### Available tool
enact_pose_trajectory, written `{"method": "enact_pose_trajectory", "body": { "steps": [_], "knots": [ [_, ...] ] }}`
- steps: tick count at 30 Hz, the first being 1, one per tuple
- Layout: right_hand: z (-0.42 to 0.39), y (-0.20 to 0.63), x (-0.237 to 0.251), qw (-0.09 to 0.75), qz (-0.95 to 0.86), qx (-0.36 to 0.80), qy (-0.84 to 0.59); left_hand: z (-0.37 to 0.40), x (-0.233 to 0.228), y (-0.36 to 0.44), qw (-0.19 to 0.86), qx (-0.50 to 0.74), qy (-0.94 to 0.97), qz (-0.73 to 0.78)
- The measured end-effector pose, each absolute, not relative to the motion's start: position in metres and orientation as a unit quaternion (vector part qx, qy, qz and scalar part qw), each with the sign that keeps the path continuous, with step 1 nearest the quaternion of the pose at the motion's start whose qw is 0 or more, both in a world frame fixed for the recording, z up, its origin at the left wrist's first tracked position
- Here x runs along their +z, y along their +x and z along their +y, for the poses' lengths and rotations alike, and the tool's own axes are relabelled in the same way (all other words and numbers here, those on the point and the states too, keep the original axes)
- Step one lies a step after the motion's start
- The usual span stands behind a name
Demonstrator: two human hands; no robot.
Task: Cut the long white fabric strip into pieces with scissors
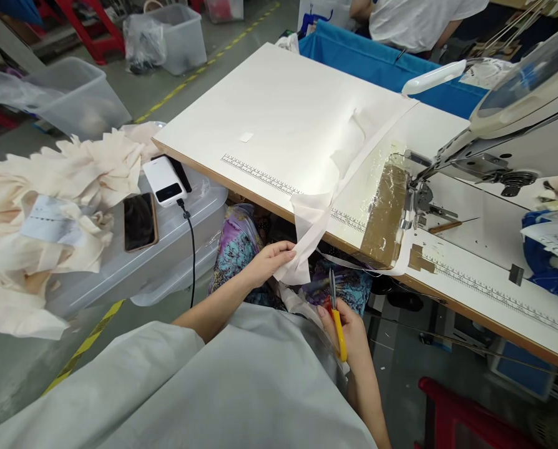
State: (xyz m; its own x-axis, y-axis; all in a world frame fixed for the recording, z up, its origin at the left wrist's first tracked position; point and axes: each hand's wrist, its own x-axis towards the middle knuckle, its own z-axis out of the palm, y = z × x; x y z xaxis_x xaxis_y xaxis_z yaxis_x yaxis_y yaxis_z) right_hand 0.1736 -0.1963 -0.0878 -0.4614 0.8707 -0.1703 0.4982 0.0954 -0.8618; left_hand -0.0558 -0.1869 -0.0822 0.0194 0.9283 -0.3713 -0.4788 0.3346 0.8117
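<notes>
Below the desk's (pixel 279 125) near edge, our left hand (pixel 267 262) pinches the white fabric strip (pixel 307 231) hanging off it, while our right hand (pixel 349 330) closes around yellow-handled thread snips (pixel 337 324).

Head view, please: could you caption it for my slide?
Left hand pinches cream fabric strip; right hand holds yellow thread snips beside sewing machine.

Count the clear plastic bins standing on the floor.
2: one clear bin at far left beside the fabric pile, another bin at top holding a plastic bag. Others may be hidden.
</notes>
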Motion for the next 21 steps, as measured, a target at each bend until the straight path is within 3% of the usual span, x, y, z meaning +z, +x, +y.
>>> {"method": "enact_pose_trajectory", "body": {
  "steps": [3,6,9,12,14,16,21],
  "knots": [
    [-0.196,0.175,-0.088,0.202,-0.716,0.458,-0.486,-0.197,-0.089,-0.069,0.638,0.503,0.270,0.516],
    [-0.196,0.181,-0.087,0.213,-0.705,0.444,-0.510,-0.227,-0.094,-0.100,0.474,0.432,0.327,0.694],
    [-0.194,0.192,-0.086,0.223,-0.683,0.443,-0.536,-0.274,-0.088,-0.140,0.209,0.229,0.363,0.879],
    [-0.191,0.207,-0.089,0.236,-0.657,0.449,-0.558,-0.321,-0.066,-0.170,0.117,-0.022,0.352,0.928],
    [-0.190,0.214,-0.093,0.233,-0.645,0.457,-0.566,-0.343,-0.048,-0.176,0.153,-0.133,0.367,0.908],
    [-0.189,0.218,-0.098,0.227,-0.640,0.468,-0.565,-0.350,-0.032,-0.170,0.252,-0.142,0.423,0.859],
    [-0.191,0.211,-0.100,0.211,-0.675,0.457,-0.540,-0.301,-0.023,-0.114,0.613,0.210,0.508,0.568]
  ]
}}
